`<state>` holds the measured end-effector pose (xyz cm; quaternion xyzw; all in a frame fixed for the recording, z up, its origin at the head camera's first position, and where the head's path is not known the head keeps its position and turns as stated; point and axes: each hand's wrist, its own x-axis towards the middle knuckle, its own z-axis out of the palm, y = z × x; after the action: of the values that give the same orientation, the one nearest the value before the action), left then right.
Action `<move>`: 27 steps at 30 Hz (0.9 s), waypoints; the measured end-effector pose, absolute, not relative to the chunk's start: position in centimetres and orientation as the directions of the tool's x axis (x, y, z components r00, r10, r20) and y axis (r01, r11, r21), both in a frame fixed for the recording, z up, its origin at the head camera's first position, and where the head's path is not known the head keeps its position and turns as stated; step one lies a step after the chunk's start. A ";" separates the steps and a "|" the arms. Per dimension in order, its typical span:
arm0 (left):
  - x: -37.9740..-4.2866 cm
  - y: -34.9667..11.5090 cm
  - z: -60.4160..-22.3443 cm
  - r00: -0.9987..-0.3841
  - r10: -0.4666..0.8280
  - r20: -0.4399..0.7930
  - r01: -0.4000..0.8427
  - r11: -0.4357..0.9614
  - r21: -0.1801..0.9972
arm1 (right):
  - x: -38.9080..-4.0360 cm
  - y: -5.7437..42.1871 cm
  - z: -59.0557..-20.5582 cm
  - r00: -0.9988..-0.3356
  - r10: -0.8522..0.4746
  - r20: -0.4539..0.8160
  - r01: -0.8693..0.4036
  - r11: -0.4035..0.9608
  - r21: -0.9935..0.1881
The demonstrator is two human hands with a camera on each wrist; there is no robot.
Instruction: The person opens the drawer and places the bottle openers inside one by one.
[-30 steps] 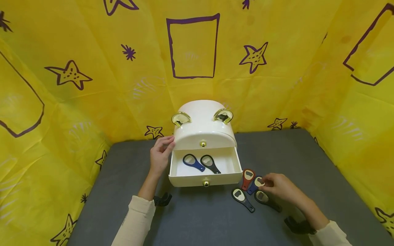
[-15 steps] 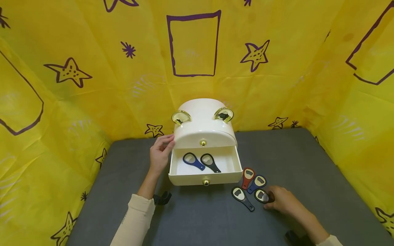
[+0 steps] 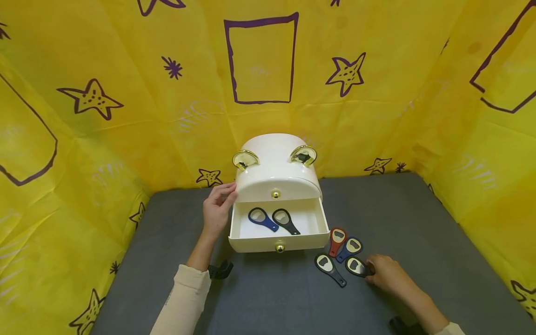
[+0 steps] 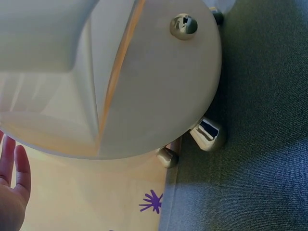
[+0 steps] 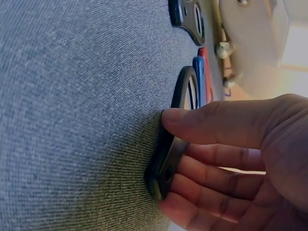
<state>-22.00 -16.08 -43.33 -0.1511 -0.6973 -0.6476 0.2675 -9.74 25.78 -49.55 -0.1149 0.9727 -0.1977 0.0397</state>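
My left hand (image 3: 215, 213) rests its fingertips against the left side of a white drawer box (image 3: 276, 163) with gold ears. The box's lower drawer (image 3: 255, 244) is pulled out. Inside it lie a blue bottle opener (image 3: 263, 219) and a black one. On the table to the right, my right hand (image 3: 389, 275) pinches the handle of a black bottle opener (image 3: 356, 266) between thumb and fingers. In the right wrist view this opener (image 5: 166, 161) lies at the cloth, its handle end showing below the thumb. Straight left fingers (image 4: 21, 168) show at the left wrist view's edge.
Near the right hand lie a red bottle opener (image 3: 337, 241), a blue bottle opener (image 3: 350, 249) and another black bottle opener (image 3: 330, 270). A grey cloth covers the table (image 3: 268, 298). Yellow fabric walls (image 3: 167, 130) with purple drawings stand around it.
My right hand has moved from above the blue opener on the table toward me, to the black opener's handle, and now pinches it. My left hand stays at the box.
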 end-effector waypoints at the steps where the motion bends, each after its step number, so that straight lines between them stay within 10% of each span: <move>1: -22.0 -16.1 -43.3 -0.811 -0.136 0.568 0.557 0.116 0.822 | -9.7 25.8 -49.6 -0.969 -0.245 -0.029 -0.215 0.895 -0.391; 27: -20.4 -15.5 -41.1 -0.830 -0.126 0.543 0.532 0.111 0.839 | -9.8 26.9 -48.0 -0.945 -0.326 0.032 -0.299 0.822 -0.485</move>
<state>-20.44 -15.49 -41.07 -0.1450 -0.7012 -0.6507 0.2528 -9.82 26.94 -47.99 -0.1637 0.9540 -0.2498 0.0263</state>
